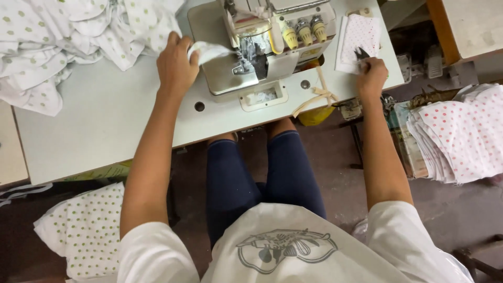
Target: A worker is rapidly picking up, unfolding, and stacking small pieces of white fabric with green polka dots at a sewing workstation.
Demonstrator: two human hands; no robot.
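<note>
Fabric, a small white piece [208,51] folded into a soft wad, lies on the flat metal bed of the overlock sewing machine [262,44], just left of the presser foot. The left hand [177,65] is closed on its near end, fingers curled over the cloth and thumb tucked beneath, knuckles up; the forearm runs straight back across the counter [105,120] toward the body, elbow bent at the counter's edge.

The right hand [372,76] rests at the right end of the counter, closed around small dark thread snips [361,53] whose tips point away from the body. The snips touch the near edge of a little stack of white cloth with red dots [360,34] lying beside the machine. That arm reaches forward nearly straight, wrist slightly bent.

The machine is pale grey with three yellowish tension knobs along its top. A strip of cream tape [317,97] trails off the counter's front edge below it. A heap of white fabric with green dots [68,36] covers the counter's far left corner. Lower down, to the left, sits another green-dotted bundle [86,230]; to the right, a stack of folded red-dotted pieces [461,136].
</note>
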